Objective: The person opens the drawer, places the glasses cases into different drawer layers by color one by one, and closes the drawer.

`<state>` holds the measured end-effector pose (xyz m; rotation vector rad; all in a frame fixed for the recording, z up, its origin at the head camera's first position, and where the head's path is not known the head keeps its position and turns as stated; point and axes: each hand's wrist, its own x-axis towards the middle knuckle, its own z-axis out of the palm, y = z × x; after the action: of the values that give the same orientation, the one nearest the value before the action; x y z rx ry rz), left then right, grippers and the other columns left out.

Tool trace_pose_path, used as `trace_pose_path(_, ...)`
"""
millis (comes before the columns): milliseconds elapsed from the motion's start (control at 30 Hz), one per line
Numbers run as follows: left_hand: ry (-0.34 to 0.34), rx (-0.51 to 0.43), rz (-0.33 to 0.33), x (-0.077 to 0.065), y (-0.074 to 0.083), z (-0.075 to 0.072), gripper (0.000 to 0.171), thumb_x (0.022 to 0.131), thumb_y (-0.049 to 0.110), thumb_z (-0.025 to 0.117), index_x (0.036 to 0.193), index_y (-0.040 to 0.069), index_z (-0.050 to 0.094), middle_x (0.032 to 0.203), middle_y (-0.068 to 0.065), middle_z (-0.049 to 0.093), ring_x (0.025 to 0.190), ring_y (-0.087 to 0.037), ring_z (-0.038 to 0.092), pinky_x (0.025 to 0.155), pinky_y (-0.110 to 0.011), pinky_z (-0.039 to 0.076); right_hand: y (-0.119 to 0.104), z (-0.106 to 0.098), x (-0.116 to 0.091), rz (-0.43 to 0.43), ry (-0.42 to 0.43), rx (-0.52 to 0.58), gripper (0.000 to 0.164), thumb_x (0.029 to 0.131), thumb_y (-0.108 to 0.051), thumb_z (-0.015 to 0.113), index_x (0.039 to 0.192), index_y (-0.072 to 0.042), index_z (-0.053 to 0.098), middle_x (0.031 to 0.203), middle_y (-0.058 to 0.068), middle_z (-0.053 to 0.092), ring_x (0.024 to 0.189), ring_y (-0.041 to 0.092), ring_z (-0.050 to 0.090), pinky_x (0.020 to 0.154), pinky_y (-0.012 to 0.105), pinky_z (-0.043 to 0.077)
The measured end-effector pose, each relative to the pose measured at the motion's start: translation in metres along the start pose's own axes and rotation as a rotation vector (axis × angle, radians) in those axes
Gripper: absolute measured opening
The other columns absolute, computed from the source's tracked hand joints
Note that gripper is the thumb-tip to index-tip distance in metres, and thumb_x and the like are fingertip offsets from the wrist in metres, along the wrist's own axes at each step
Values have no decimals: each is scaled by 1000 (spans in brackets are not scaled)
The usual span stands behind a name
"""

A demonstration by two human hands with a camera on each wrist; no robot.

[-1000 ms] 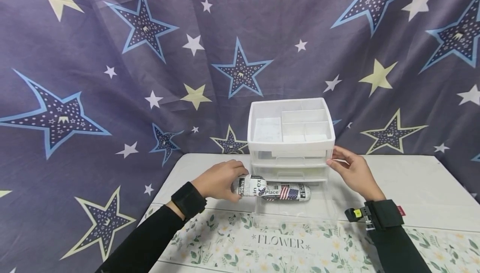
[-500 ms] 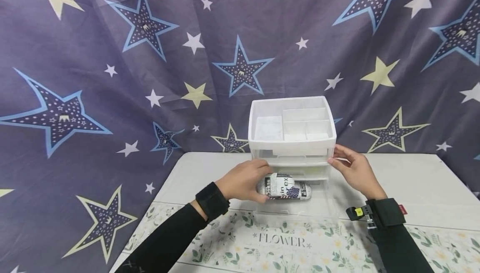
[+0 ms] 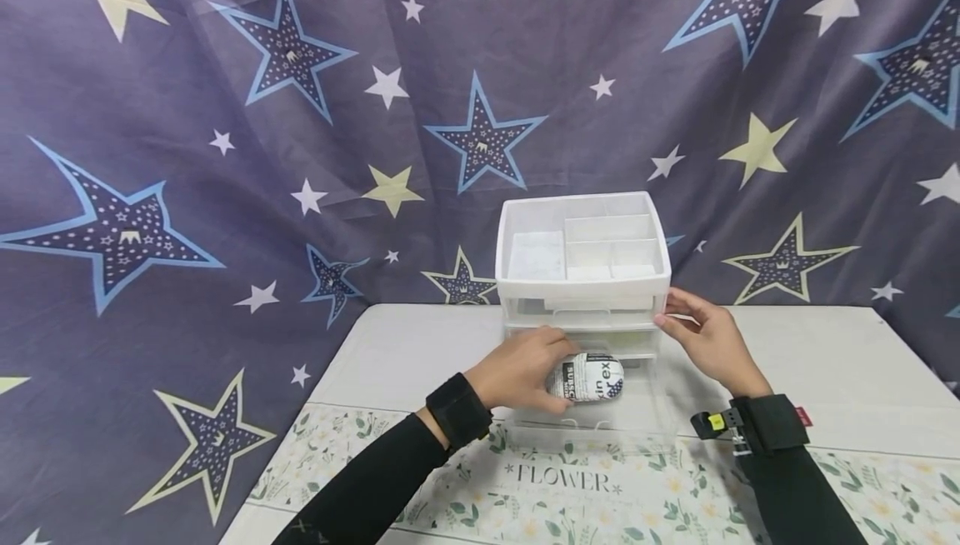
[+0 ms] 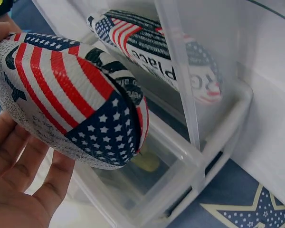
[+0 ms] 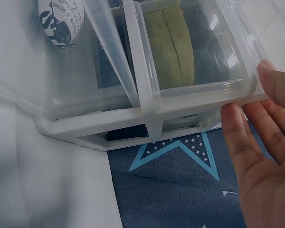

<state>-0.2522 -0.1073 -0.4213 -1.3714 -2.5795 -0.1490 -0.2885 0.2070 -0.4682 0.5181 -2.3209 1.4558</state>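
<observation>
My left hand [image 3: 525,370] grips a glasses case [image 4: 80,104] printed with newspaper text and a US flag, fingers below it. The case is over the clear bottom drawer [image 3: 637,412], which is pulled out from a white drawer unit [image 3: 585,287]. A second glasses case [image 4: 137,42] with similar print lies in that drawer, covered in the head view by the held one. My right hand [image 3: 712,349] holds the unit's right front edge, thumb at the front and fingers along the side.
An olive-green seamed item [image 5: 171,47] fills part of the drawer above the pulled-out one. The unit's top tray [image 3: 536,253] has divided compartments. A floral "FLOWER" mat [image 3: 450,487] covers the front of the white table [image 3: 810,370]; a star-printed curtain [image 3: 337,153] hangs behind.
My left hand has carried the glasses case to the right, from the drawer's left side to over its middle, now covering the second case. The right hand stays in place.
</observation>
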Motion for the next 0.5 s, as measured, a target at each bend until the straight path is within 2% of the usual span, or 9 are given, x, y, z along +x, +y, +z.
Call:
trace_pose_path(367, -76, 32, -2, -2, 11, 12, 72, 87, 49, 79, 140, 5, 60, 127, -5, 62, 112, -13, 60, 96, -23, 50, 0, 0, 0, -2, -4, -18, 54, 100, -19, 70, 146, 3, 52, 125, 22, 67, 112, 11, 63, 92, 8, 47)
trace_pose_path(500, -108, 23, -13, -2, 13, 19, 73, 88, 53, 77, 141, 4, 60, 129, -6, 62, 112, -13, 60, 94, -22, 51, -2, -1, -1, -1, -4, -15, 55, 99, -17, 71, 146, 3, 52, 126, 22, 67, 114, 22, 63, 92, 7, 46)
